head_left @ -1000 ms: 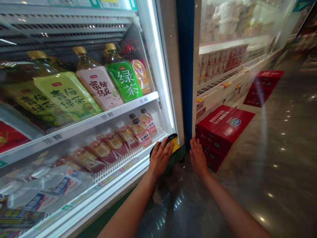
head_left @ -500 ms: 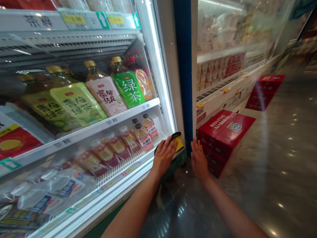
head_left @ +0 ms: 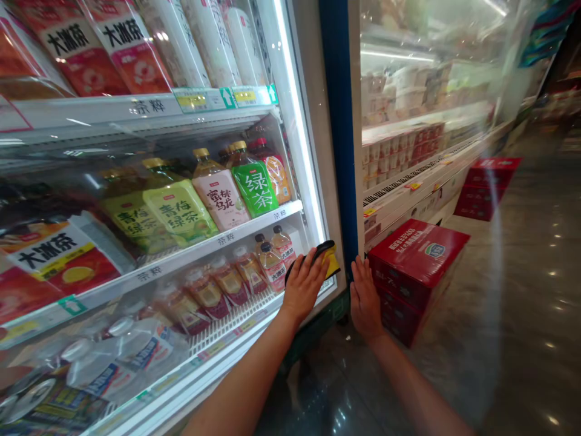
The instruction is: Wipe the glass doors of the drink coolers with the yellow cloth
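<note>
1. Head view: my left hand (head_left: 305, 284) lies over a black-and-yellow item (head_left: 333, 261), fingers stretched out and slightly apart; my thumb is hidden, so I can't tell whether I'm gripping it.
2. That item sits at the lower corner of the lit drinks cooler (head_left: 318, 151), near the small black-capped bottles (head_left: 273, 269).
3. My right hand (head_left: 364, 303) is empty and open, fingers straight and mostly together, just beside the stacked red cartons (head_left: 415, 254); I can't tell if they touch.
4. A dark blue panel (head_left: 339, 133) stands upright between the cooler and the neighbouring display case (head_left: 408, 181).
</note>
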